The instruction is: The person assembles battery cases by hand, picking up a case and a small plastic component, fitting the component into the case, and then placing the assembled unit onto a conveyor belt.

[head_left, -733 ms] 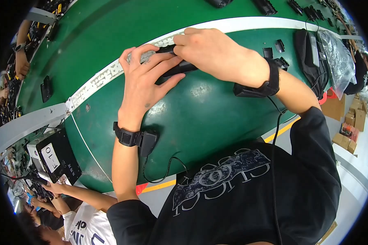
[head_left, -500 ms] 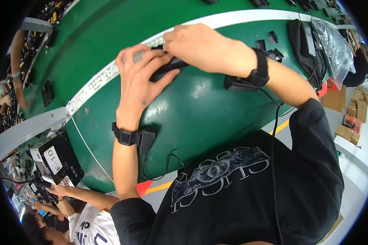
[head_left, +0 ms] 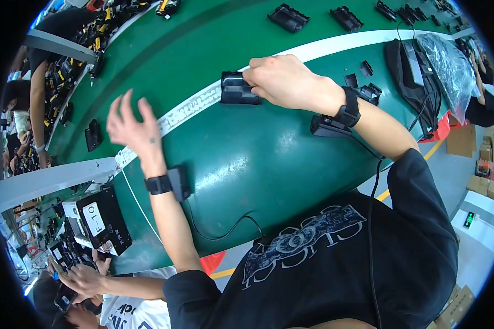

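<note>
While the room's grey floor point(head_left: 439, 178) shows beyond it, one glossy green workbench point(head_left: 296, 175) carries one white strip point(head_left: 335, 45). One bare left hand point(head_left: 133, 125) hovers, fingers spread; one bare right hand point(head_left: 278, 80) grips one black plastic housing point(head_left: 236, 90) across the strip's edge.

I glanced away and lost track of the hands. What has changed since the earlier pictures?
The left hand has let go of the black part and moved away to the left, fingers spread, leaving the part's left end uncovered. The right hand still holds its right end. The clear plastic bag stays at the table's right side.
</note>
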The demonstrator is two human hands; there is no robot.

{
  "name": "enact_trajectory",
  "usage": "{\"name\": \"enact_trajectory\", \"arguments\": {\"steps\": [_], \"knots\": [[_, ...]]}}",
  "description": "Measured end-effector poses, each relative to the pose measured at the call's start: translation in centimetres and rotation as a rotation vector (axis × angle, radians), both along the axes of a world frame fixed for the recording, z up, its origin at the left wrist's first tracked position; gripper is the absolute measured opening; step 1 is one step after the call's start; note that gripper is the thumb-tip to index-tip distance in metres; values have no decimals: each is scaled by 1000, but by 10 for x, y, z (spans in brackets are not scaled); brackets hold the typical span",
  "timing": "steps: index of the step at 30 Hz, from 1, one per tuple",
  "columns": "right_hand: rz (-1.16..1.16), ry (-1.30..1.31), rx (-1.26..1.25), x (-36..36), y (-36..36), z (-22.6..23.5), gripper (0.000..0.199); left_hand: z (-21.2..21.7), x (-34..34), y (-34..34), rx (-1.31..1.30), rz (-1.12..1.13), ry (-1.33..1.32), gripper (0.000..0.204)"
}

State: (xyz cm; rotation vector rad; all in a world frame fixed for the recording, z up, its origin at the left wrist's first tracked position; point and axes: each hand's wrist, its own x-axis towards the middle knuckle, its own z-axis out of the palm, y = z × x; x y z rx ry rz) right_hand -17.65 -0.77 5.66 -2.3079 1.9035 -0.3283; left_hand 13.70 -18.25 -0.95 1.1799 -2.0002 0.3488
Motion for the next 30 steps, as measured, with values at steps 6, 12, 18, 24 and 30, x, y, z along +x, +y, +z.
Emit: {"name": "enact_trajectory", "arguments": {"steps": [6,12,18,24,30], "knots": [[-289,100,-263,-44,-21,-2,20,-27,84,-52,233,432,-266,60],[-273,100,-201,-126,67,17,24,-32,98,-67,200,353,-237,49],[-503,64,97,-130,138,14,26,-18,102,-78,275,321,-266,34],[-547,127,16,-117,144,-12,28,-15,93,-69,267,232,-174,26],[-499,75,-106,-114,143,-10,21,-18,95,-62,189,369,-359,28]]}}
